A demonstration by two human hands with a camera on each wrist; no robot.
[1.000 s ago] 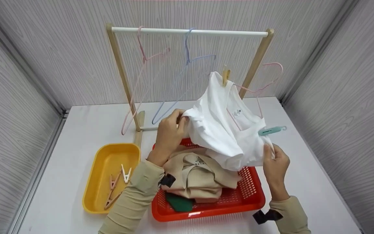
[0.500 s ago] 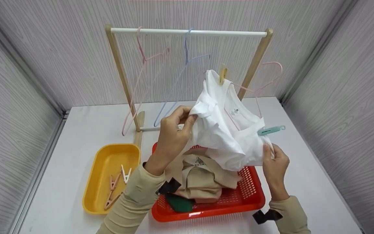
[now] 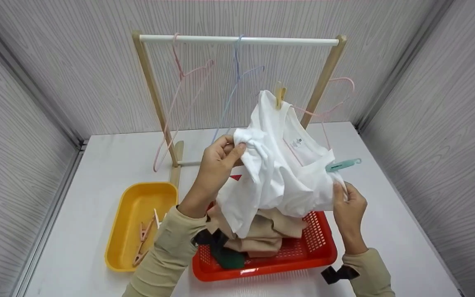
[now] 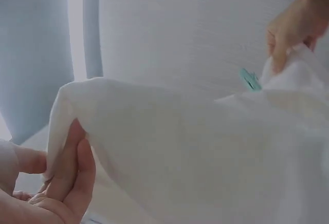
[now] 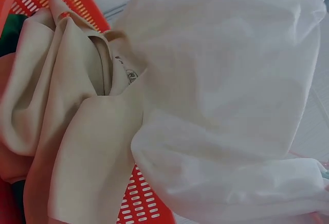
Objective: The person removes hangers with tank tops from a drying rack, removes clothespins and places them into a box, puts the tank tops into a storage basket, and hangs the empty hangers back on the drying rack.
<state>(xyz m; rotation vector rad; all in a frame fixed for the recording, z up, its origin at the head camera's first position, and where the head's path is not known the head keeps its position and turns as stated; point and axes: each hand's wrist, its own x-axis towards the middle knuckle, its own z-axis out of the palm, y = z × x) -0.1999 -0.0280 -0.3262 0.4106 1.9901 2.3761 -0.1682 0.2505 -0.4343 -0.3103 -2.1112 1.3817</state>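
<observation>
Between both hands a white shirt (image 3: 274, 165) is held up, a pink hanger (image 3: 338, 108) inside its neck. A yellow clothespin (image 3: 280, 97) clips one shoulder, a teal clothespin (image 3: 342, 165) the other. My left hand (image 3: 217, 167) pinches the shirt's left part between thumb and fingers; the left wrist view shows the fingers behind the white cloth (image 4: 169, 147). Below the teal clothespin, my right hand (image 3: 349, 208) pinches the shirt's other edge. In the right wrist view the shirt (image 5: 221, 80) covers much of the frame and that hand is hardly seen.
Under the shirt stands a red basket (image 3: 262, 271) with beige clothing (image 3: 258, 245) and a green cloth (image 3: 229, 260). A yellow tray (image 3: 116, 231) at left holds several clothespins. Behind, a rack (image 3: 237, 39) carries a pink hanger (image 3: 179, 82) and a blue hanger (image 3: 237, 78).
The left hand has regripped the shirt's left part and lifted it slightly; a fold of white cloth now hangs down over the beige clothing. The right hand stays almost still.
</observation>
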